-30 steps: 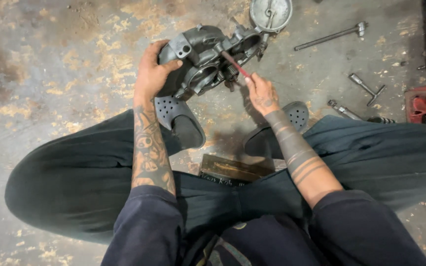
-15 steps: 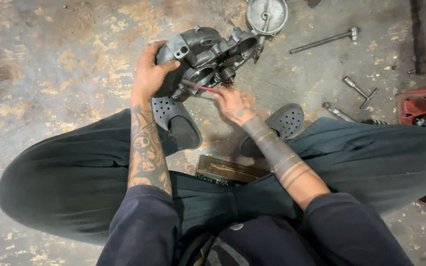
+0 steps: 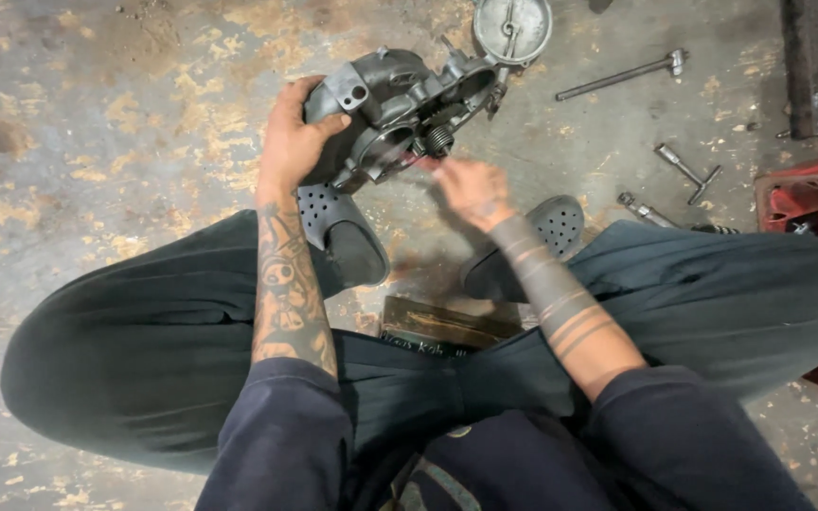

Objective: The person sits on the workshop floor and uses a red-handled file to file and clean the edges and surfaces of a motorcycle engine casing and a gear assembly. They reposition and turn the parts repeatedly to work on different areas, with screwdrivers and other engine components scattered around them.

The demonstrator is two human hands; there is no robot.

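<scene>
The right hand [image 3: 471, 189] has come away from the engine casing [image 3: 400, 118] now: a moment ago it was up against the open side with a thin red-handled tool poked in near the gears, and now it sits lower and nearer the body, blurred with motion, just short of the casing's lower edge. So the probing inside the housing looks to have paused, at least for this instant. Whether the red tool is in that hand I cannot tell; there is a faint reddish smear by the fingertips, but the blur hides whether the fingers are curled or spread. The left hand [image 3: 295, 142] has not let go, it clamps the casing's left flank, thumb across the front and fingers wrapped behind, keeping the grey housing tilted above the concrete floor [image 3: 97, 142], just ahead of the dark perforated clogs [image 3: 343, 232]. A round metal cover [image 3: 513, 28] lies just beyond the casing, and a long T-handle wrench [image 3: 622, 76] and a shorter one [image 3: 684, 170] rest on the floor off to the right, near a red tray [image 3: 807, 194].
</scene>
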